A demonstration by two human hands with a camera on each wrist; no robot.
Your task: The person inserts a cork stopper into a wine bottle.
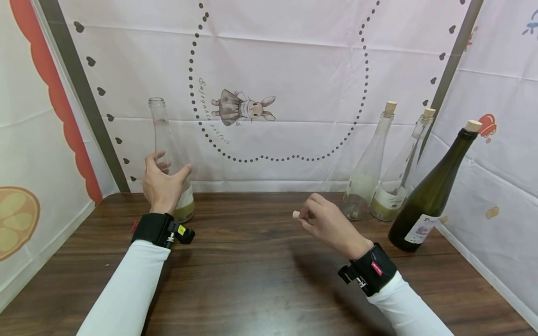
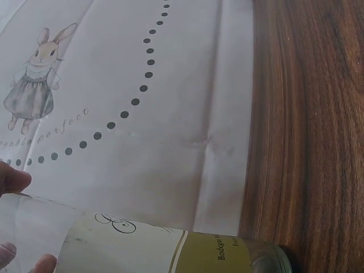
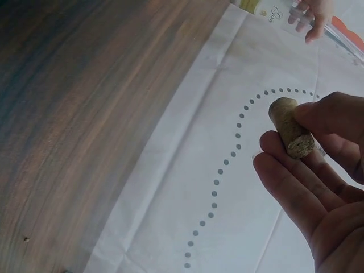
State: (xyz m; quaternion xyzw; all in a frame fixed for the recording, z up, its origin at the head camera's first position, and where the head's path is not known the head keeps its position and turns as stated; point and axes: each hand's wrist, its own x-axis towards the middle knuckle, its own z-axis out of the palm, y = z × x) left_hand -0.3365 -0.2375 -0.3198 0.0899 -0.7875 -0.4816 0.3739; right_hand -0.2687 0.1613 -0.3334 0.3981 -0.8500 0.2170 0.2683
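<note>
sleeves: white (image 1: pixel 126 294), black wrist straps, low in head view
table: dark wood (image 1: pixel 252 280)
right hand: (image 1: pixel 332 224) raised over table centre, grip pinching a cork (image 1: pixel 296 214) between thumb and fingers, cork clear of the table
left hand: (image 1: pixel 161 184) grip wrapped round open clear bottle (image 1: pixel 170 158), upright at table's back left, base on table
corked bottles: two clear (image 1: pixel 370 172) (image 1: pixel 399 182), one dark green (image 1: pixel 433 191), back right, close together
backdrop: white cloth with rabbit print (image 1: pixel 245 108)

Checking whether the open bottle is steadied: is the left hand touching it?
Touching. The head view shows the left hand wrapped around the open bottle, thumb across its front.
</note>
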